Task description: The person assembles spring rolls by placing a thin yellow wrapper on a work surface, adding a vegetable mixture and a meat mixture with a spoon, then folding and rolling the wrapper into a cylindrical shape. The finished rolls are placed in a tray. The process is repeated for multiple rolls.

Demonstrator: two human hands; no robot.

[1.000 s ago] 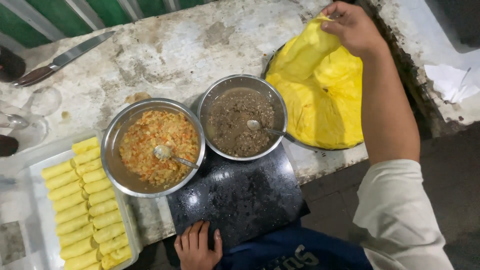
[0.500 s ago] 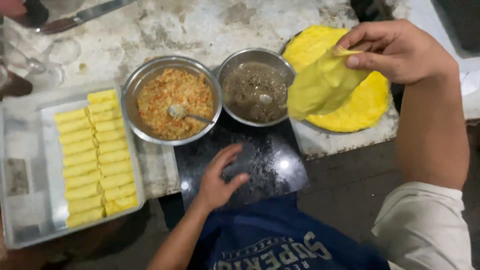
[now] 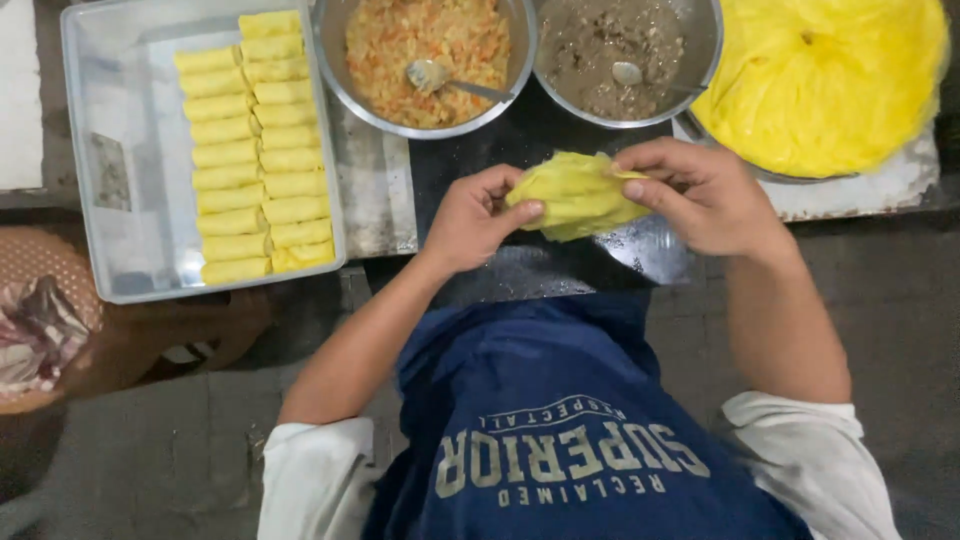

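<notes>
The thin, crumpled yellow wrapper sheet (image 3: 578,194) hangs between your two hands above the dark glossy board (image 3: 520,262), just below the two steel bowls. Your left hand (image 3: 478,215) pinches its 9 o'clock edge, thumb on top; your right hand (image 3: 700,195) grips its 3 o'clock edge, fingers curled over. The sheet is folded and bunched. A stack of yellow sheets (image 3: 825,80) lies at 1 o'clock, a steel tray of yellow rolls (image 3: 245,140) at 9 o'clock.

Both hands, left (image 3: 478,215) and right (image 3: 700,195), around a crumpled yellow wrapper (image 3: 575,195) above the dark board (image 3: 540,260).
</notes>
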